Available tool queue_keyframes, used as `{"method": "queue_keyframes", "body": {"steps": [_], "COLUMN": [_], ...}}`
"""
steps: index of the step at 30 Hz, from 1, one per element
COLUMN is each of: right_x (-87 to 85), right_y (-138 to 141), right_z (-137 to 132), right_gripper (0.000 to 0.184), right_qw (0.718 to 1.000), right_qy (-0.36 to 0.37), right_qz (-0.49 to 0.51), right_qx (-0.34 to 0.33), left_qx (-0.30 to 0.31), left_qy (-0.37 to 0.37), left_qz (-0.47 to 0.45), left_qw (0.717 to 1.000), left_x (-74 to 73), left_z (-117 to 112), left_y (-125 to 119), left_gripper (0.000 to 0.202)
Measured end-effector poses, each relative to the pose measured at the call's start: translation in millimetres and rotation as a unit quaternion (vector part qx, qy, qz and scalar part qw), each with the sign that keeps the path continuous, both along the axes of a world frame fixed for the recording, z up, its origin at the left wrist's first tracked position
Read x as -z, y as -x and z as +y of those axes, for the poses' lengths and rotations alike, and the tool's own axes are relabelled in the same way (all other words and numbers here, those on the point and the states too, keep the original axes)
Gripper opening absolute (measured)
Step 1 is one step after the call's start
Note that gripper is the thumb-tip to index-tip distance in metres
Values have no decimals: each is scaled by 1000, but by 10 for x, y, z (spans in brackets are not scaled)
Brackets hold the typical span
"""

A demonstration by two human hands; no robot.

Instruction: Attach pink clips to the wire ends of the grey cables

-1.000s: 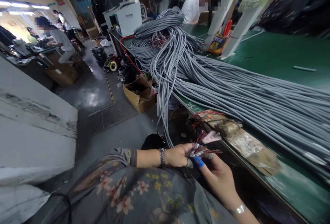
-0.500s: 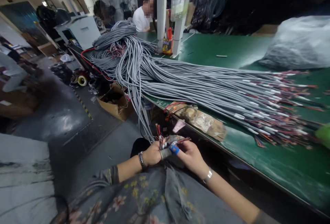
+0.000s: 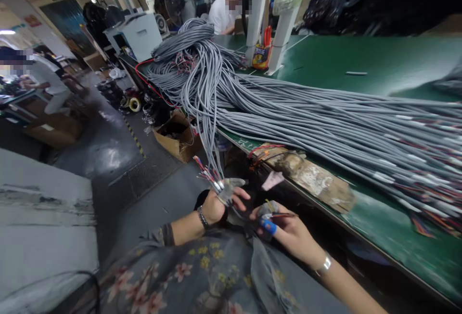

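My left hand [image 3: 221,202] is closed on the ends of a few grey cables [image 3: 212,157] that hang down from the bench; their coloured wire tips [image 3: 202,169] stick up out of my fist. My right hand [image 3: 285,229], with blue tape on one fingertip, pinches another cable end with red and dark wires [image 3: 279,215] just to the right. The two hands are a short way apart, over my lap and below the bench edge.
A big heap of grey cables [image 3: 306,116] covers the green bench [image 3: 378,73]. Brown taped padding [image 3: 310,176] lies on the bench edge. An open cardboard box [image 3: 178,136] stands on the floor. A person in white [image 3: 225,8] sits at the far end; other people are at the left.
My hands have drawn apart: the left has lifted with its cable ends, the right has stayed low with one end. The camera has swung left again.
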State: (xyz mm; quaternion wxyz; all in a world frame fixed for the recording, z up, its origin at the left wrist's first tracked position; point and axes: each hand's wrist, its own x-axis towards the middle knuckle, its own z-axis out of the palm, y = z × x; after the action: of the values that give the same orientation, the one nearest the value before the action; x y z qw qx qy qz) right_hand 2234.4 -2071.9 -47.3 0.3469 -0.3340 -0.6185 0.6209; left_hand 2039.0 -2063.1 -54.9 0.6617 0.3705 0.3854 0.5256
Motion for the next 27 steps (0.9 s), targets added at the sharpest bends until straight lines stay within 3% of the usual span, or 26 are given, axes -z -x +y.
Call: {"method": "queue_keyframes", "body": {"steps": [3, 6, 10, 16, 23, 27], "right_x": [44, 134, 224, 202, 279, 275], "right_y": [34, 84, 192, 314, 244, 255], "right_z": [23, 85, 162, 161, 94, 86], "right_gripper": [26, 24, 33, 50, 51, 54], "right_qw": [997, 992, 995, 981, 959, 956], "right_qy": [-48, -78, -9, 176, 256, 270], "right_qz": [-49, -102, -74, 83, 122, 111], "right_qx": [-21, -4, 58, 20, 7, -11], "left_qx": [-91, -101, -66, 27, 153, 162], "left_qy": [18, 43, 64, 67, 34, 52], "left_qz": [-1, -36, -8, 85, 106, 111], "left_qw": [996, 993, 996, 994, 982, 979], "left_x": [-100, -239, -317, -139, -112, -137], "left_z": [18, 43, 70, 107, 174, 177], "left_y": [101, 215, 241, 23, -61, -66], "left_gripper": [52, 45, 41, 60, 57, 56]}}
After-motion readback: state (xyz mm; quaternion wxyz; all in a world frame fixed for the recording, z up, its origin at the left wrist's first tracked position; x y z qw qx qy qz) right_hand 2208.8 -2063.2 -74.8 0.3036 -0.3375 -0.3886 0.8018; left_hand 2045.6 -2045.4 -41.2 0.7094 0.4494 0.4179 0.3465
